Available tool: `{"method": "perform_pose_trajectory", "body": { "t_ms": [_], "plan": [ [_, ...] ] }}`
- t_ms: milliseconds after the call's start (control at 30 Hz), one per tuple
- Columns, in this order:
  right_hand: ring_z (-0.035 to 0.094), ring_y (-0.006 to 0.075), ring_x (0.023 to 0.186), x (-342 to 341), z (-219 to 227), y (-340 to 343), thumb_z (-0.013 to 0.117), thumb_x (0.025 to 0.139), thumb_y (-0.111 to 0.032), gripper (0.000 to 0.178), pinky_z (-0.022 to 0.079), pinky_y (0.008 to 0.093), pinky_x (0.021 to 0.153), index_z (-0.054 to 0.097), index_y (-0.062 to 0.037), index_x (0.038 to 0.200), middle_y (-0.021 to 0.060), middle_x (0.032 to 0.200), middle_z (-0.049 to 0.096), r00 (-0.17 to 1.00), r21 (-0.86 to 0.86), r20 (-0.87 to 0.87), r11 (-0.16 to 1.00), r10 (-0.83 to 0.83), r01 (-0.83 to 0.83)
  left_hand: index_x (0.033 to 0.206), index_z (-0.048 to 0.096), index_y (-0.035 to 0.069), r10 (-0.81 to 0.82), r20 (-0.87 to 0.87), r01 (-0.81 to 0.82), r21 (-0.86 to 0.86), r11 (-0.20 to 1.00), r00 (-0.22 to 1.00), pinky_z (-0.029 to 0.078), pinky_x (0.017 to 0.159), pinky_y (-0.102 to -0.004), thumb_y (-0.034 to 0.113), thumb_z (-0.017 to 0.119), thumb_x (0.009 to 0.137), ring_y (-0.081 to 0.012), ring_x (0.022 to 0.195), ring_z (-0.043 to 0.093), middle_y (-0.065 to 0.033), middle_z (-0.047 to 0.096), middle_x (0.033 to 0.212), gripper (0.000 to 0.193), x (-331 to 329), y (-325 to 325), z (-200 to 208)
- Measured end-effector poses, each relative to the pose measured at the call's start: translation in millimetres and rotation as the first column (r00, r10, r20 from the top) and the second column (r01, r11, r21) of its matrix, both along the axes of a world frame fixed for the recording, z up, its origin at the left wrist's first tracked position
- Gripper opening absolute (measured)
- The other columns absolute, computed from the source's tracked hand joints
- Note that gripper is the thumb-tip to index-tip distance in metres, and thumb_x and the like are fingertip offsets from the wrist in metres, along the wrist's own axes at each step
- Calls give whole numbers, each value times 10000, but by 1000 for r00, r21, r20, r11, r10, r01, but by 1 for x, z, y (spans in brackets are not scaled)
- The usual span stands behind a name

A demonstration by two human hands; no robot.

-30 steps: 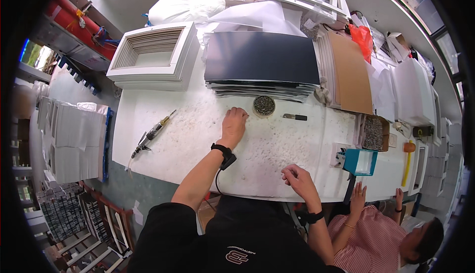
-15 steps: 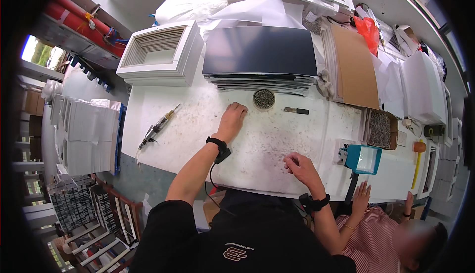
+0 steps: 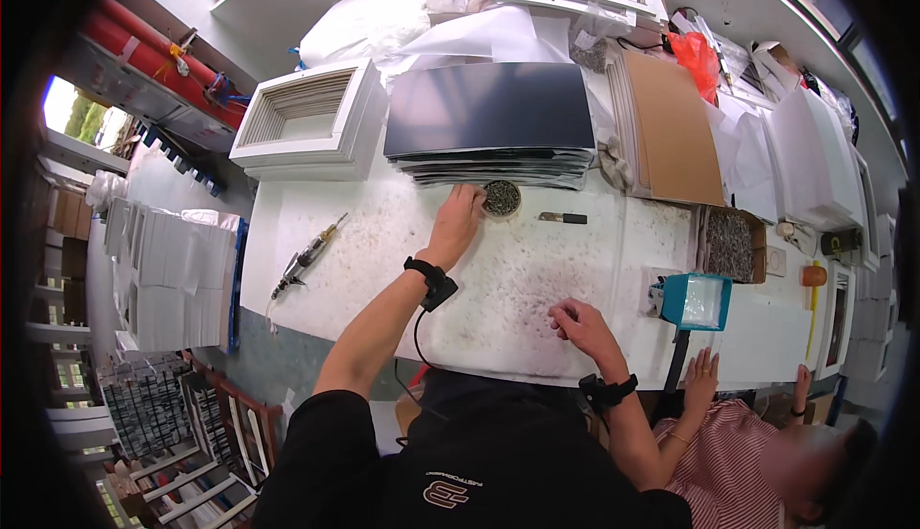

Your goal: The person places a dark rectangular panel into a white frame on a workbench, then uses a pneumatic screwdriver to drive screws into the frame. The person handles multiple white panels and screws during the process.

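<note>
Well, starting at the left, a stack of white frames sits on the white table, and nearer me a slim tool lies slantwise, out of my grip. Next comes my left hand, stretched forward to the left side of a round tub full of small grey pieces. Its fingers are bent and close together at the rim; whether they touch it or pinch a piece, I can't tell. The tub stands just on my side of the pile of dark panels. I judge the step in hand to be getting hold of the tub or a piece from it, which calls for a light finger-and-thumb pinch, without tipping the tub. To its right a dark-handled knife lies flat. Closer to my body, my right hand is at the near part of the table, fingers loosely curled; I see nothing in it, though the curl could hide something small. Farther right come a teal box, a co-worker's hand by the table edge and a brown carton.
</note>
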State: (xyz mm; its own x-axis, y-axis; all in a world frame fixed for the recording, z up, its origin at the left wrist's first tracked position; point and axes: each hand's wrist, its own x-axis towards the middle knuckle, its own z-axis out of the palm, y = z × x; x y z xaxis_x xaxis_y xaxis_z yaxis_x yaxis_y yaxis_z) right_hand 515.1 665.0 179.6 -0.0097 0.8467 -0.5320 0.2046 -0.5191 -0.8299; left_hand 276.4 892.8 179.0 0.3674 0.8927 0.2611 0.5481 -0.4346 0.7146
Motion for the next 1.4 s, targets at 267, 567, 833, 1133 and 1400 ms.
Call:
{"method": "perform_pose_trajectory", "body": {
  "t_ms": [267, 567, 833, 1133, 1400],
  "plan": [
    [625, 114, 666, -43, -7, 14, 624, 1022, -243, 265, 533, 266, 627, 695, 13, 1028, 56, 807, 680, 991, -59, -68, 992, -118, 114, 1100, 617, 43, 99, -96, -72, 249, 966, 990, 542, 787, -413, 38, 724, 906, -327, 909, 673, -152, 671, 1001, 222, -120, 15, 55],
    [652, 123, 687, -138, 27, 70, 623, 1009, -250, 273, 517, 276, 639, 701, 11, 1035, 69, 793, 708, 996, -76, 57, 995, 76, -71, 1370, 554, 52, 133, -558, 62, 316, 947, 819, 430, 1085, -474, 250, 789, 861, -348, 1229, 579, -167, 617, 1288, 595, -348, 205, 78],
    [649, 127, 692, -184, 37, 82, 637, 997, -272, 298, 517, 277, 659, 700, 17, 1028, 73, 792, 707, 998, -60, 58, 998, 13, -9, 1286, 586, 34, -198, -699, 310, 35, 950, 687, 437, 1021, -465, 296, 707, 937, -364, 1167, 571, -163, 609, 1243, 453, -362, 249, 113],
    [676, 158, 837, -191, 84, 103, 619, 1028, -380, 422, 546, 289, 761, 679, 11, 1176, 89, 978, 725, 993, 29, -120, 1000, -8, 12, 1442, 526, 55, -153, -558, 296, 176, 939, 816, 459, 846, -458, 136, 647, 939, -372, 933, 571, -187, 575, 1025, 524, -325, 73, 228],
    [657, 176, 940, -172, 122, 93, 623, 1028, -435, 533, 569, 320, 784, 602, 24, 1300, 114, 1090, 691, 932, 130, -357, 991, 67, -21, 1434, 603, 194, -314, -541, 374, 0, 928, 780, 446, 855, -422, 214, 863, 740, -301, 968, 541, -123, 556, 1083, 742, -236, -121, 179]
  ]
}}
